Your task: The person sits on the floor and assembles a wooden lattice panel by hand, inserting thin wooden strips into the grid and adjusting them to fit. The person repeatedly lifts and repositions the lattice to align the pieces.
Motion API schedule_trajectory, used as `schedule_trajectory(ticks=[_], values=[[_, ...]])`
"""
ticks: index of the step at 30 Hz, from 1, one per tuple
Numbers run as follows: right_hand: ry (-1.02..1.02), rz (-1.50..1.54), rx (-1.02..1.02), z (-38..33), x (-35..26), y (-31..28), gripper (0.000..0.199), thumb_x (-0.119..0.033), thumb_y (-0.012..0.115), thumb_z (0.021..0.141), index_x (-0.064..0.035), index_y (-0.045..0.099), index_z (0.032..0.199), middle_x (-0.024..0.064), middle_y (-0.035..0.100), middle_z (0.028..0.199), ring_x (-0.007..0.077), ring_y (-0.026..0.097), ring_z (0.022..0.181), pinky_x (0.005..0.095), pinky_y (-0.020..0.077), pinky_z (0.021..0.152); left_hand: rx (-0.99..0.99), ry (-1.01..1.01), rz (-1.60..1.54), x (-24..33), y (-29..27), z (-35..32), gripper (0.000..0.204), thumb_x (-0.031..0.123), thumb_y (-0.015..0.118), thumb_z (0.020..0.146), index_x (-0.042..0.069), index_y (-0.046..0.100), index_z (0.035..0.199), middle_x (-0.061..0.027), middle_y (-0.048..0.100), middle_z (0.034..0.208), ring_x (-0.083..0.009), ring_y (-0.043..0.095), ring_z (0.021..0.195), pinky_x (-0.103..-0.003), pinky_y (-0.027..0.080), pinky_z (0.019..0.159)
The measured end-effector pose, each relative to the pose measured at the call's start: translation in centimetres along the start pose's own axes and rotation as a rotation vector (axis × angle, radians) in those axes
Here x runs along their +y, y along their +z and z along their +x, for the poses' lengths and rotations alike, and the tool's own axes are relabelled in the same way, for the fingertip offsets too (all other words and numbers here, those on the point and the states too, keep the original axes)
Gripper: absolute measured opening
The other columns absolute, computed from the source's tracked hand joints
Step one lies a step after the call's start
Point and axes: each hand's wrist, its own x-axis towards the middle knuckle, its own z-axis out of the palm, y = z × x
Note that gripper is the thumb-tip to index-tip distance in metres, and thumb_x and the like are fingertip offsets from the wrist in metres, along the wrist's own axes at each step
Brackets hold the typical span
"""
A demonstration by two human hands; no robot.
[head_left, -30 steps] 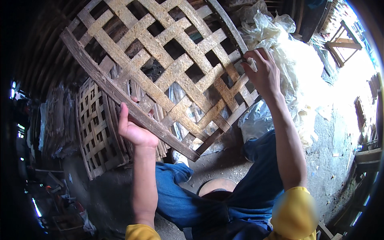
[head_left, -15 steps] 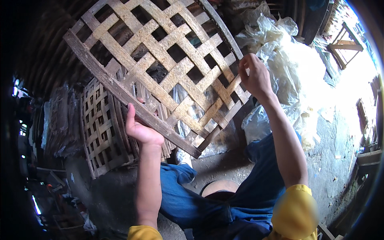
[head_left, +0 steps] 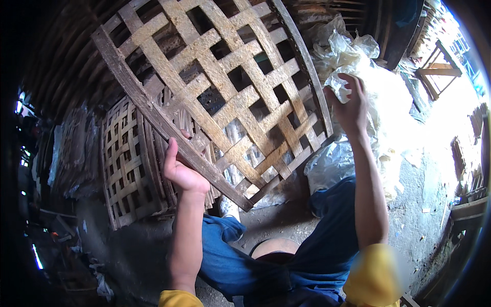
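A woven bamboo tray (head_left: 137, 96) with a dark wooden rim is held up at a tilt in front of me, its flat strips crossing in an open lattice. My left hand (head_left: 185, 176) grips the lower left rim, thumb on the near side and a fingertip showing through on the inner side. Beyond the right rim, my right hand (head_left: 353, 105) is off the tray, fingers apart and curved, with nothing seen in them. The tray's underside is hidden.
Similar lattice trays (head_left: 124, 162) stand stacked at the left. Crumpled clear plastic sheeting (head_left: 353, 56) is heaped at the right behind my right hand. Between my legs is a round, tan-topped object (head_left: 276, 247). A small wooden frame (head_left: 440, 71) stands at the far right.
My right hand has come off the tray's right rim, moved a little to the right and spread its fingers. The tray has tilted slightly, still in my left hand.
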Motion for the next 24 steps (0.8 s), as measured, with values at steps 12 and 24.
schedule_trajectory(ticks=[12,24], values=[[0.087,0.193,-0.095,0.5,-1.9,1.9,0.020,-0.009,0.076,0.084,-0.0074,0.069,0.102,0.0111,0.072,0.096,0.0307,0.070,0.080,0.0377,0.0561,0.073,-0.048,-0.022,-0.006,-0.6,0.5,-0.6,0.037,0.041,0.063,0.092,0.009,0.060,0.111,-0.0024,0.057,0.102,-0.0204,0.059,0.096,-0.037,0.045,0.085],[-0.128,0.177,-0.032,-0.7,-5.1,1.7,0.021,-0.003,0.075,0.081,-0.0073,0.070,0.101,0.0103,0.068,0.097,0.0278,0.066,0.088,0.0380,0.0522,0.073,-0.059,-0.025,0.103,-2.1,0.8,-0.7,0.030,0.032,0.063,0.091,0.003,0.067,0.099,-0.0047,0.065,0.096,-0.0172,0.056,0.096,-0.030,0.039,0.094]])
